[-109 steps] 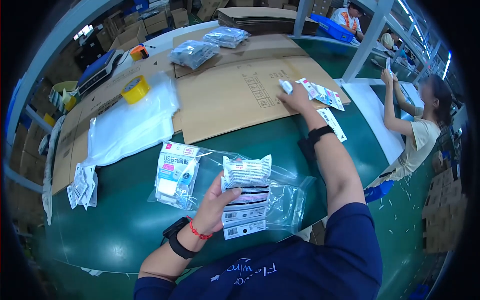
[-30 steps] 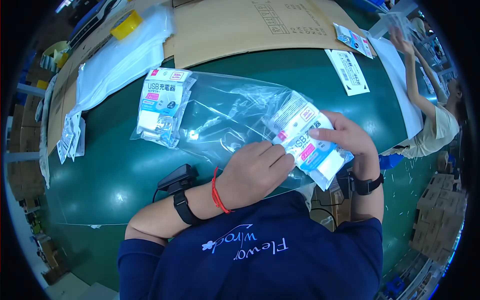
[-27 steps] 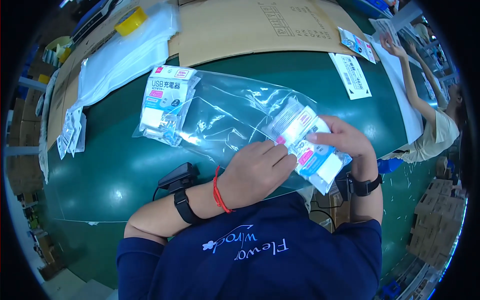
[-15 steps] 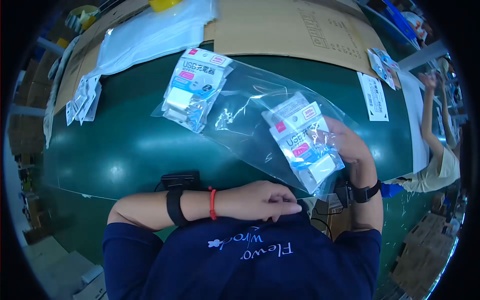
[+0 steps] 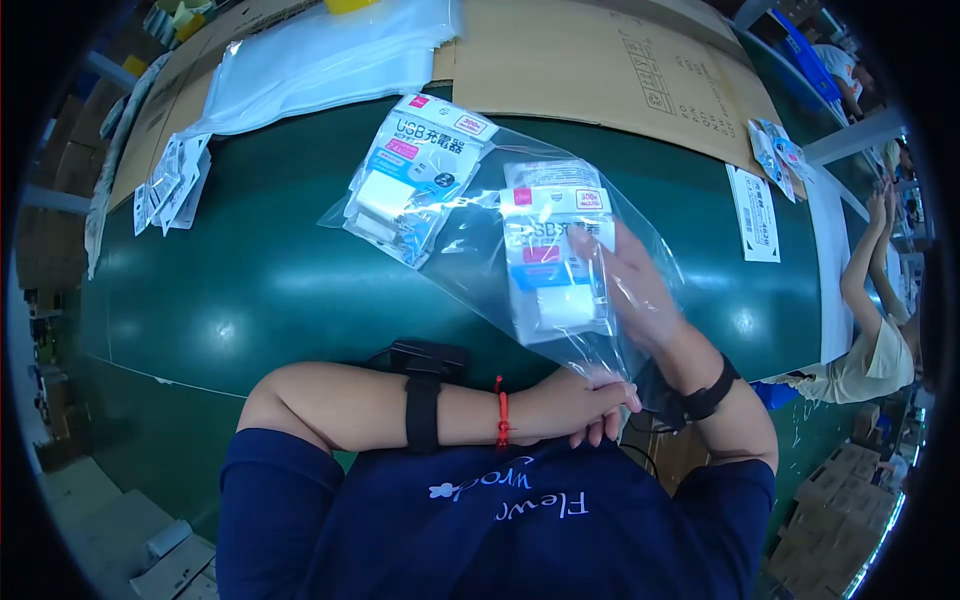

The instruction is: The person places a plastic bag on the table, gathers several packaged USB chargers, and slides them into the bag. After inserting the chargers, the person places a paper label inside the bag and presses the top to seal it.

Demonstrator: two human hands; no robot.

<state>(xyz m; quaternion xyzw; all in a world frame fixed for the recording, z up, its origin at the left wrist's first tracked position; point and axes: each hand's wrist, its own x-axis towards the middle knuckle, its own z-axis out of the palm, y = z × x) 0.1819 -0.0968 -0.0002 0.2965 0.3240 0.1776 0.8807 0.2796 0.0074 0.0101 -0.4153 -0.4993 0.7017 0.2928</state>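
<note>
Two white retail packets of chargers with blue and red printing show on the green table: one lying flat (image 5: 415, 175) and one upright inside a single clear plastic bag (image 5: 600, 330), the second packet (image 5: 553, 260). One flattened brown cardboard sheet (image 5: 600, 60), one pile of white plastic bags (image 5: 320, 60), one white paper label (image 5: 756, 213) and one fan of small white packets (image 5: 168, 185) lie around them.

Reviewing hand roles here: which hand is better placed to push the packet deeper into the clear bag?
Right. The right hand already lies on the packet inside the clear bag; the left hand pinches the bag's near edge.
</note>
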